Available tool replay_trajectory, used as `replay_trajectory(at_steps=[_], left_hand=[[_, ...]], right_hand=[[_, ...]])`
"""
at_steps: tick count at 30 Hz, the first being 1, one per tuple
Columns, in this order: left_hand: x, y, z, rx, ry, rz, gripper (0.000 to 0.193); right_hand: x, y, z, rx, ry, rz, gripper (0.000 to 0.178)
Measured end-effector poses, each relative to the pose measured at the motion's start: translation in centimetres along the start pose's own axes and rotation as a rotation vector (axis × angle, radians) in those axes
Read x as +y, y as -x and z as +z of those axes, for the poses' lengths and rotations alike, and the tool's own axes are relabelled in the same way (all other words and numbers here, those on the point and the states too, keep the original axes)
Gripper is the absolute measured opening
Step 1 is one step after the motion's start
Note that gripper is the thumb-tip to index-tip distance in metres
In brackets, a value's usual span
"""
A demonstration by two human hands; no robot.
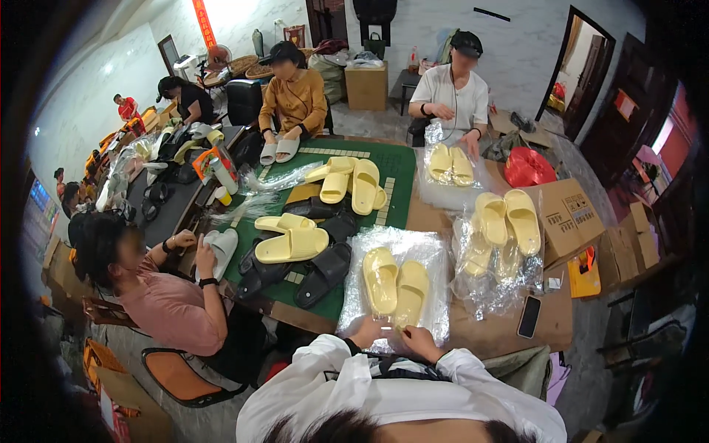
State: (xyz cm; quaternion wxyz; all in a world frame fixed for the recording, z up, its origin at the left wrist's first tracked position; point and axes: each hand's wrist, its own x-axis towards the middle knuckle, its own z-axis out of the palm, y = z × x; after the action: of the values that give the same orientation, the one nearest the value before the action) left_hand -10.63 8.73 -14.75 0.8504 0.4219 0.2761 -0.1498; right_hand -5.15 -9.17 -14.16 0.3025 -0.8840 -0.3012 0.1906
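A pair of pale yellow slippers [381, 281] lies side by side in front of me, on or partly inside clear plastic; I cannot tell how far inside. Beneath them is a stack of clear plastic bags [436, 258] at the table's near edge. My left hand [368, 331] is closed on the plastic's near edge, just below the left slipper. Beside it, my right hand [421, 344] pinches the plastic at the near end of the right slipper. The fingers partly hide what they grip.
Bagged yellow slippers [509, 229], a phone [529, 317] and a cardboard box [565, 221] stand to my right. Black slippers [323, 275] and loose yellow slippers [292, 244] pile up on the green mat [402, 159]. Co-workers handle slippers at the left, far left and far side.
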Motion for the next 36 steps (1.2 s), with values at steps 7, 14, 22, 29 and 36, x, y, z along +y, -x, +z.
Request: replay_trajectory(at_steps=[7, 14, 22, 29, 36], left_hand=[[-0.3, -0.3, -0.9, -0.004, -0.018, 0.032, 0.029], [-0.3, -0.4, -1.5, 0.008, -0.016, -0.024, 0.028], [-0.2, -0.5, -1.0, -0.065, -0.037, -0.009, 0.036], [2.0, -0.8, -0.6, -0.136, -0.081, -0.065, 0.046], [3.4, -1.4, 1.3, -0.261, 0.149, -0.195, 0.039]], right_hand=[[-0.1, -0.1, 0.5, -0.038, 0.001, 0.014, 0.029], [-0.7, -0.3, 0.0, -0.095, 0.031, 0.048, 0.03], [-0.1, -0.6, -0.5, 0.199, -0.137, -0.013, 0.024], [0.2, 0.7, -1.8, -0.297, -0.74, 0.275, 0.043], [0.3, 0.5, -1.4, -0.665, -1.355, 0.371, 0.076]])
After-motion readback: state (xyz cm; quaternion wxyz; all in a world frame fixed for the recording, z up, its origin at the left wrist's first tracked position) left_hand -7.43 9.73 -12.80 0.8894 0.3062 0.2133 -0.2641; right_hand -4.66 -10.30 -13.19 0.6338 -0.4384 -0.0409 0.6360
